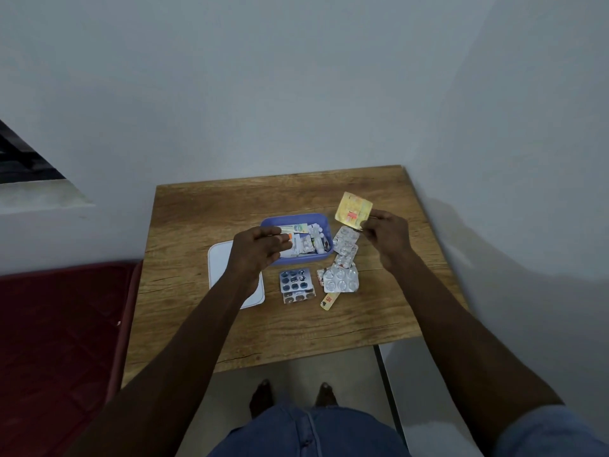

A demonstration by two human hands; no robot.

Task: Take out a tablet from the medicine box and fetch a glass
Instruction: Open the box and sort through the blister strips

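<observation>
A purple medicine box (316, 220) stands open in the middle of the wooden table (204, 206), filled with packets and strips. My left hand (257, 250) hovers over its left side, fingers curled around what looks like a small white packet with an orange mark (287, 236). My right hand (387, 237) is raised to the right of the box and pinches a yellow foil tablet strip (353, 211) by its lower corner. No glass is in view.
The box's white lid (219, 265) lies left of the box. Several blister strips lie in front and to the right: a blue one (295, 281), silver ones (341, 280), a small yellow strip (329, 300). A red mattress (59, 331) is on the left; walls stand close behind and to the right.
</observation>
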